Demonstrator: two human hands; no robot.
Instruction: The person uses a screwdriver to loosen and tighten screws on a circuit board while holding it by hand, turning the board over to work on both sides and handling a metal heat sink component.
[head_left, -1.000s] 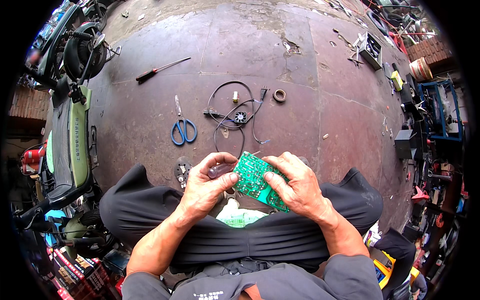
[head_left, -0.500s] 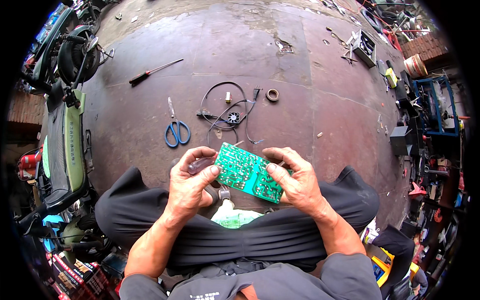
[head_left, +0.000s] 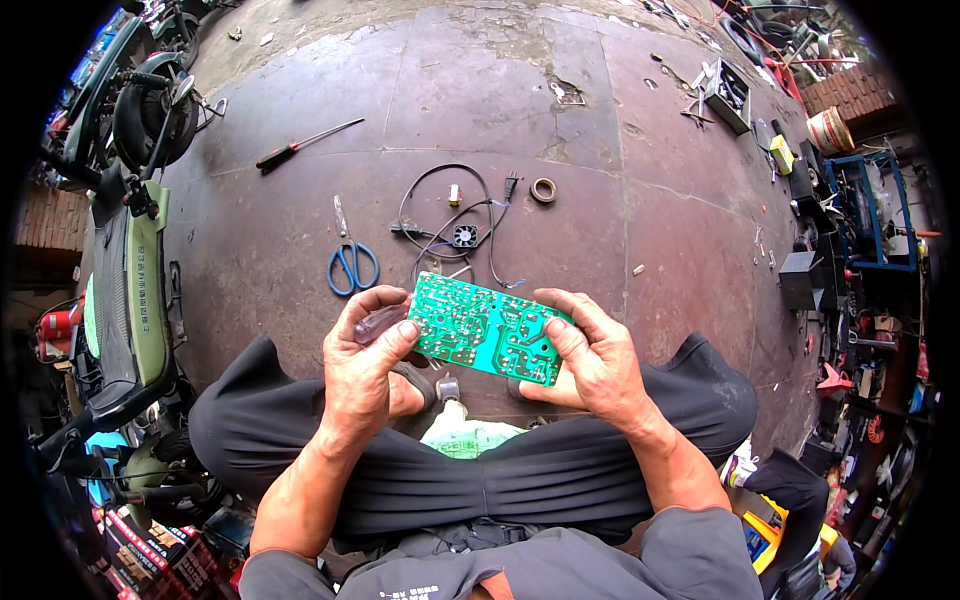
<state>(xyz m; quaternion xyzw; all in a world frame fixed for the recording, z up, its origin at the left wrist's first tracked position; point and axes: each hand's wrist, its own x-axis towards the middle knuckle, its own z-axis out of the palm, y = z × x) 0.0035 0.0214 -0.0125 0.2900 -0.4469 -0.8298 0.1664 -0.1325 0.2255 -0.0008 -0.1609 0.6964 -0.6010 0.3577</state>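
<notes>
A green circuit board is held over my lap with its soldered side up. My left hand is closed on its left end, thumb on top. The same hand also has a translucent purplish tool handle tucked under its fingers; the rest of that tool is hidden. On the right end, my right hand grips the board with the thumb on its face and the fingers behind. Beyond the board, a black power cable lies coiled on the floor around a small black fan.
Blue-handled scissors and a long screwdriver lie on the left floor. A tape roll and a small yellowish-white component sit farther out. A scooter stands left; a metal box and clutter line the right.
The board has moved a little left and away from me, and turned to lie more level. Both hands moved with it and keep their grip.
</notes>
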